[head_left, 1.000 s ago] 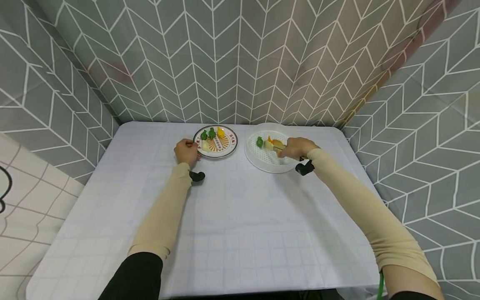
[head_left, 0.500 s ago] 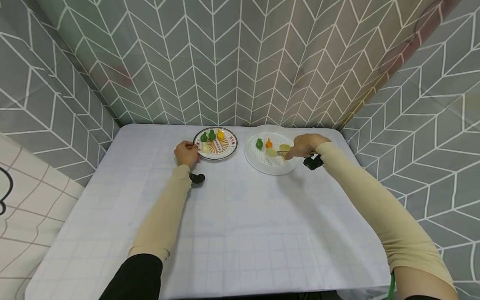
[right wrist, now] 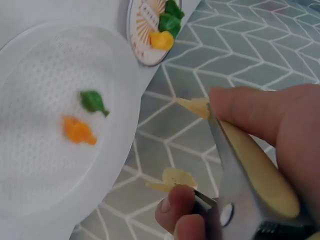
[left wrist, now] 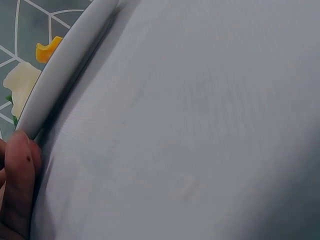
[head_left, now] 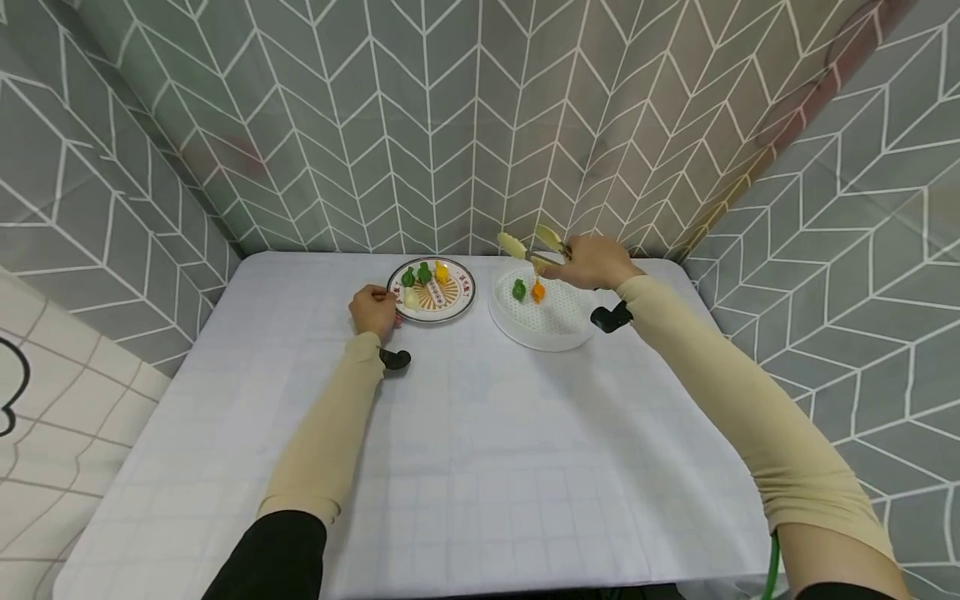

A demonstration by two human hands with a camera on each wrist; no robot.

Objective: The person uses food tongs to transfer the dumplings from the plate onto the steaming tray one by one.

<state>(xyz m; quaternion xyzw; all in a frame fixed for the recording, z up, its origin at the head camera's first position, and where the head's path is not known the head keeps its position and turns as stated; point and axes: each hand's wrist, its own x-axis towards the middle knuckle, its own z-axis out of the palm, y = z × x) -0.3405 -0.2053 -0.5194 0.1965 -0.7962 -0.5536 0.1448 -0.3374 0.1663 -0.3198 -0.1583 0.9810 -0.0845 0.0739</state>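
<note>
In the head view my left hand (head_left: 372, 311) pinches the near-left rim of a round patterned plate (head_left: 454, 300). On this plate lie green pieces (head_left: 423, 272), a yellow piece (head_left: 441, 272) and a whitish piece (head_left: 411, 298), small and pepper-like. My right hand (head_left: 597, 261) grips metal tongs (head_left: 513, 247) with pale yellow tips, raised over the far side of a white perforated basket (head_left: 558, 315). The tips stand spread apart with nothing between them. Inside the basket sit a green pepper-like piece (right wrist: 92, 101) and an orange one (right wrist: 78, 131).
A white cloth covers the table (head_left: 465, 450). Close behind the plate and basket rises a grey patterned curtain (head_left: 450, 125), and a similar one (head_left: 855, 275) hangs on the right. Black wrist mounts (head_left: 611, 317) stick out below the hands.
The right hand has lifted the tongs from low inside the basket, up and towards the back, and their tips now spread wider. The left hand stays at the plate rim.
</note>
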